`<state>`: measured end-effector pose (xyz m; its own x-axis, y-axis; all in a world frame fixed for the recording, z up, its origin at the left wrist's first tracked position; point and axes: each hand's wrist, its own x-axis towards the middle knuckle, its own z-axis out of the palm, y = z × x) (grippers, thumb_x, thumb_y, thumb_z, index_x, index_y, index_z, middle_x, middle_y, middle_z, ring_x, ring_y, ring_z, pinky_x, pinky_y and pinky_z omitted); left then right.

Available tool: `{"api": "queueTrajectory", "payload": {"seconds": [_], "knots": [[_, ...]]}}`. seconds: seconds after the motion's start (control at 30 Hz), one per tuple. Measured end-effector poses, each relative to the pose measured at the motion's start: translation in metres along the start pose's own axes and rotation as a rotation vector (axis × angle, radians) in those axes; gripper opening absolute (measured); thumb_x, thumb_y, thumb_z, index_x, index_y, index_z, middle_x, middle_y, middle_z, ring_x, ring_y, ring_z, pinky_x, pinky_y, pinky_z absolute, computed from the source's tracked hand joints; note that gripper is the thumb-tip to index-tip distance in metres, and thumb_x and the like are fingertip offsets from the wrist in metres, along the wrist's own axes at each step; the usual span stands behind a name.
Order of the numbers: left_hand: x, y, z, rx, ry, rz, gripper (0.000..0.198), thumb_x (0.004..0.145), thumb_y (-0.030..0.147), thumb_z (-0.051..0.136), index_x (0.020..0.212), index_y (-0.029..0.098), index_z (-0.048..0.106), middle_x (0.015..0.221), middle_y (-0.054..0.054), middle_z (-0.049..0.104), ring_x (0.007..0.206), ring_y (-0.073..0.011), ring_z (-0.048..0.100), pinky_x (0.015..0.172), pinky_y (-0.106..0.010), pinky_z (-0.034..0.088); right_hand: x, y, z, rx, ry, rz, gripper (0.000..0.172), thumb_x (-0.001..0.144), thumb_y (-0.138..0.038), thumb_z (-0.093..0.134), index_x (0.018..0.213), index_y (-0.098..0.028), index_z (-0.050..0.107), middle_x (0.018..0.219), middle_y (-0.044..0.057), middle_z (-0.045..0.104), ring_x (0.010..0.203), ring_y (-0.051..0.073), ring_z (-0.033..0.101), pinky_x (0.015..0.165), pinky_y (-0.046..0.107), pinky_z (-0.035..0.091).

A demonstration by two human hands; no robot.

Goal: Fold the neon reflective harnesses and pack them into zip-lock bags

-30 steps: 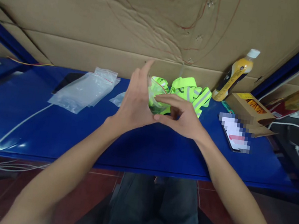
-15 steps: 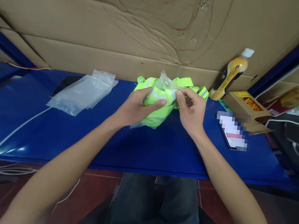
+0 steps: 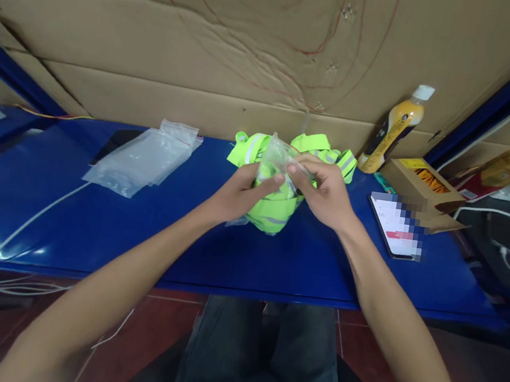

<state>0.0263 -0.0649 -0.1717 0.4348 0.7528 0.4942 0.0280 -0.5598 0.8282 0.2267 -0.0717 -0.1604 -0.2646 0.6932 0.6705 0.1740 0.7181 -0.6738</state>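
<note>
Between my hands is a clear zip bag (image 3: 277,151) with a folded bundle of neon-yellow reflective strap (image 3: 275,212) inside it. My left hand (image 3: 243,192) grips the bag's left side, its thumb lying across the front. My right hand (image 3: 324,184) pinches the bag's upper right edge between thumb and fingers. Behind the bag, more neon-yellow reflective straps (image 3: 313,142) lie in a loose heap against the cardboard. The fingers of my left hand are partly hidden behind the bag.
Flat clear zip bags (image 3: 141,160) lie on the blue table (image 3: 171,255) to the left, over a dark object. At right are a phone (image 3: 393,228), an opened cardboard box (image 3: 424,188) and a yellow drink bottle (image 3: 394,131). A white cable (image 3: 40,213) crosses the left side.
The filled bag has tipped and come slightly lower and nearer to me. My right hand has turned inward, its fingers now closer to my left thumb at the bag's top.
</note>
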Motion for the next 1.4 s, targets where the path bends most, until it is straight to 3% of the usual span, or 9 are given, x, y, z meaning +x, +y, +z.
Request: {"api": "queueTrajectory", "payload": {"seconds": [0.17,0.4,0.5,0.6,0.7,0.83,1.0,1.17,1.4], "knots": [[-0.001,0.005,-0.003,0.001,0.02,-0.026,0.052,0.098,0.069,0.072,0.084,0.018,0.07,0.077,-0.003,0.066,0.071,-0.0164,0.057,0.064,-0.027,0.048,0.0,-0.01,-0.007,0.075,-0.131,0.031,0.048,0.101,-0.065,0.071,0.079,-0.023,0.078,0.094,0.004,0.077,0.089,0.019,0.069,0.085,0.036,0.055],[0.0,-0.001,-0.009,-0.162,0.077,-0.126,0.055,0.093,0.067,0.079,0.073,0.016,0.068,0.068,-0.001,0.062,0.058,-0.0119,0.051,0.055,-0.024,0.044,-0.001,-0.01,-0.004,0.093,0.209,0.059,0.037,0.089,-0.063,0.085,0.081,-0.027,0.084,0.089,0.003,0.082,0.089,0.022,0.076,0.088,0.039,0.06],[0.0,-0.001,-0.009,-0.185,0.038,-0.155,0.052,0.093,0.066,0.08,0.079,0.016,0.074,0.073,-0.002,0.068,0.06,-0.0139,0.057,0.057,-0.026,0.049,0.0,-0.007,-0.002,0.109,0.244,0.025,0.035,0.088,-0.06,0.088,0.078,-0.026,0.083,0.088,0.003,0.081,0.084,0.019,0.073,0.083,0.037,0.059],[0.001,0.002,-0.008,-0.086,0.044,-0.048,0.051,0.097,0.068,0.074,0.091,0.018,0.08,0.087,-0.005,0.076,0.073,-0.0173,0.066,0.069,-0.028,0.056,0.001,-0.006,-0.002,0.085,0.234,-0.001,0.039,0.089,-0.06,0.087,0.075,-0.025,0.08,0.089,0.004,0.078,0.086,0.018,0.071,0.084,0.036,0.058],[0.002,0.005,-0.004,0.037,0.175,0.076,0.055,0.101,0.072,0.067,0.091,0.02,0.082,0.091,-0.006,0.079,0.084,-0.0201,0.071,0.083,-0.031,0.059,0.003,-0.005,0.001,0.056,0.214,-0.006,0.045,0.092,-0.065,0.082,0.074,-0.024,0.076,0.087,0.004,0.074,0.086,0.018,0.068,0.085,0.037,0.057],[0.0,0.001,0.003,0.021,0.359,0.059,0.053,0.103,0.068,0.067,0.085,0.021,0.083,0.081,-0.004,0.077,0.082,-0.021,0.072,0.079,-0.032,0.06,0.004,-0.001,0.005,0.072,0.249,-0.013,0.046,0.088,-0.067,0.084,0.074,-0.024,0.075,0.094,0.005,0.07,0.094,0.019,0.068,0.086,0.037,0.058],[0.0,-0.006,0.008,-0.186,0.431,0.05,0.031,0.096,0.054,0.083,0.092,0.023,0.087,0.093,-0.004,0.081,0.092,-0.0215,0.076,0.088,-0.033,0.063,0.004,0.005,0.001,0.155,0.342,0.055,0.043,0.078,-0.064,0.094,0.078,-0.025,0.074,0.101,0.004,0.068,0.1,0.018,0.068,0.086,0.033,0.06],[0.003,-0.005,0.004,-0.213,0.479,0.038,0.048,0.094,0.068,0.079,0.083,0.021,0.081,0.085,-0.004,0.079,0.081,-0.0192,0.075,0.077,-0.03,0.063,0.002,0.006,-0.003,0.302,0.314,0.209,0.049,0.075,-0.067,0.095,0.097,-0.027,0.075,0.095,0.0,0.073,0.081,0.014,0.068,0.073,0.029,0.06],[0.005,-0.01,-0.001,-0.25,0.521,0.019,0.048,0.099,0.067,0.073,0.08,0.024,0.079,0.076,-0.004,0.073,0.075,-0.0209,0.072,0.066,-0.032,0.061,0.0,0.005,-0.005,0.257,0.236,0.216,0.048,0.072,-0.066,0.096,0.087,-0.023,0.081,0.082,0.001,0.075,0.069,0.013,0.064,0.066,0.029,0.056]]}}
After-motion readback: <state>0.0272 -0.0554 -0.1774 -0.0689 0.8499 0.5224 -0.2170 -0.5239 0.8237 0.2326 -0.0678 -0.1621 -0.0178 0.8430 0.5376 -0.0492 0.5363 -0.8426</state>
